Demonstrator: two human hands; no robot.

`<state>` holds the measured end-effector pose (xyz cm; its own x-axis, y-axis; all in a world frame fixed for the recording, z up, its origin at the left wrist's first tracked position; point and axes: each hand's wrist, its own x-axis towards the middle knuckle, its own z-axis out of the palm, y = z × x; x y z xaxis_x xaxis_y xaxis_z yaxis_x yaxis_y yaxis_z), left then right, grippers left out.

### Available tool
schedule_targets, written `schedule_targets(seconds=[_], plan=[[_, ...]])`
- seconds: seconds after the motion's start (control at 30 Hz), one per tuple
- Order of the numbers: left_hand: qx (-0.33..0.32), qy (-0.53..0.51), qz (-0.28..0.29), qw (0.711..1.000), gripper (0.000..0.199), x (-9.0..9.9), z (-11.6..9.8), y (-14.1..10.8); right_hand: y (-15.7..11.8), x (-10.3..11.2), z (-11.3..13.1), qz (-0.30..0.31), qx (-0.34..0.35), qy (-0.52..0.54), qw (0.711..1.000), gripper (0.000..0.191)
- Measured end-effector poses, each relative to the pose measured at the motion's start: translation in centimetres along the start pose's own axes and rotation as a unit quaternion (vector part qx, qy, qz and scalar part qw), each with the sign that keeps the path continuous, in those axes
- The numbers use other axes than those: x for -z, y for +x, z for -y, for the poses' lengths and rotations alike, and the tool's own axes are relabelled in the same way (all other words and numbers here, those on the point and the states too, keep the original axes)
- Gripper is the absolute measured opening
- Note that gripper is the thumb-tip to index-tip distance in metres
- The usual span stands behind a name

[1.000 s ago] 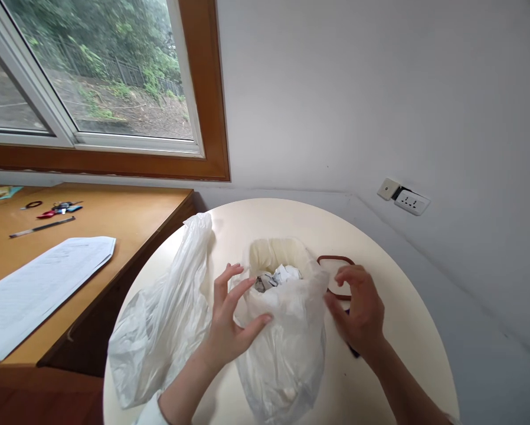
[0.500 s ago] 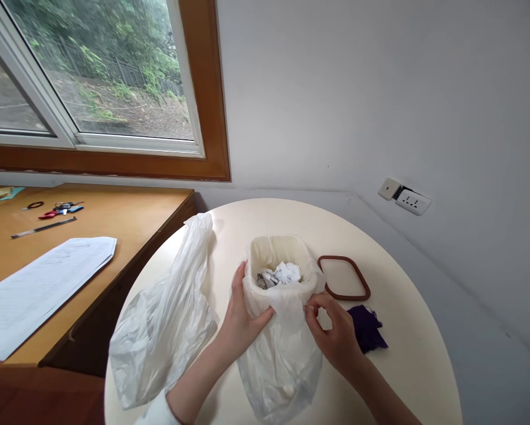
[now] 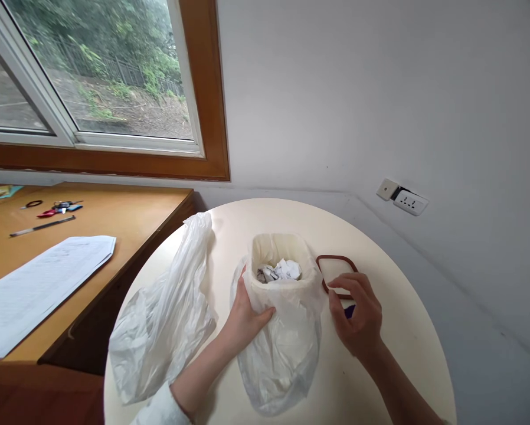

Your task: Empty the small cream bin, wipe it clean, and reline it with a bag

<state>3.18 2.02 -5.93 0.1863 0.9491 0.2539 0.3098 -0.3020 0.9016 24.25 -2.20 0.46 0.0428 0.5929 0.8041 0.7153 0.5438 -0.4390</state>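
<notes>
A small cream trash bin [image 3: 261, 243] stands on the round table, with a translucent plastic bag [image 3: 283, 342] draped over its rim and hanging down the front. Crumpled paper [image 3: 288, 270] lies inside it. My left hand [image 3: 248, 313] grips the bin's near left side through the bag, thumb in front. To the right, my right hand [image 3: 357, 313] hovers with thumb and fingers apart, holding nothing. It covers the near right part of a brown rounded-square ring [image 3: 336, 257] and most of a dark purple cloth [image 3: 349, 311].
Another white plastic bag [image 3: 167, 319] lies crumpled on the left of the white round table [image 3: 265, 211]. A wooden desk [image 3: 127, 203] beside it bears paper sheets [image 3: 48, 286], a pen [image 3: 42, 226] and keys [image 3: 62, 206]. A wall socket [image 3: 410, 202] is at the right.
My right hand has let go of the bag at the bin's right front and moved right, over the ring and cloth. The left hand keeps its hold.
</notes>
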Motion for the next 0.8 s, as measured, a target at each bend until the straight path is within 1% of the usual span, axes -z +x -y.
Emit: schedule_targets(seconds=[0.07, 0.17, 0.23, 0.3, 0.37, 0.43, 0.5, 0.6, 0.7, 0.73, 0.77, 0.8], plan=[[-0.006, 0.004, -0.006, 1.0, 0.09, -0.2, 0.4, 0.0, 1.5, -0.3, 1.1, 0.011, 0.057, -0.021, 0.998, 0.021], [-0.025, 0.017, -0.008, 1.0, 0.081, -0.4, 0.9, 0.0, 3.1, -1.7, 2.5, 0.086, 0.132, -0.049, 0.986, 0.029], [-0.032, 0.02, -0.005, 0.999, 0.076, -0.5, 1.2, -0.1, 3.3, -2.8, 2.9, 0.136, 0.161, -0.064, 0.975, 0.029], [-0.033, 0.021, 0.003, 0.999, 0.073, -0.6, 1.5, -0.1, 2.8, -3.8, 2.8, 0.164, 0.17, -0.08, 0.968, 0.029], [-0.038, 0.026, 0.015, 0.999, 0.068, -0.8, 1.7, -0.2, 1.9, -4.5, 2.4, 0.16, 0.164, -0.097, 0.969, 0.033], [-0.05, 0.039, 0.029, 0.998, 0.064, -0.9, 1.8, -0.2, 0.8, -5.0, 2.1, 0.132, 0.161, -0.117, 0.971, 0.039], [-0.061, 0.057, 0.035, 0.996, 0.065, -1.0, 1.9, -0.2, -0.3, -5.1, 1.9, 0.108, 0.164, -0.142, 0.97, 0.046], [-0.069, 0.088, 0.04, 0.993, 0.065, -1.1, 2.0, -0.1, -1.7, -4.7, 1.8, 0.107, 0.171, -0.167, 0.965, 0.05], [-0.066, 0.12, 0.053, 0.989, 0.058, -1.1, 2.1, 0.1, -2.4, -3.2, 1.2, 0.119, 0.191, -0.114, 0.968, 0.049], [-0.062, 0.129, 0.056, 0.988, 0.057, -1.1, 2.2, 0.2, -2.4, -2.4, 0.7, 0.108, 0.185, -0.085, 0.973, 0.048], [-0.057, 0.137, 0.057, 0.987, 0.056, -1.1, 2.3, 0.2, -2.2, -1.5, 0.0, 0.091, 0.161, -0.06, 0.981, 0.044], [-0.053, 0.143, 0.056, 0.987, 0.057, -1.1, 2.4, 0.3, -1.9, -0.5, -0.8, 0.073, 0.116, -0.046, 0.989, 0.037]])
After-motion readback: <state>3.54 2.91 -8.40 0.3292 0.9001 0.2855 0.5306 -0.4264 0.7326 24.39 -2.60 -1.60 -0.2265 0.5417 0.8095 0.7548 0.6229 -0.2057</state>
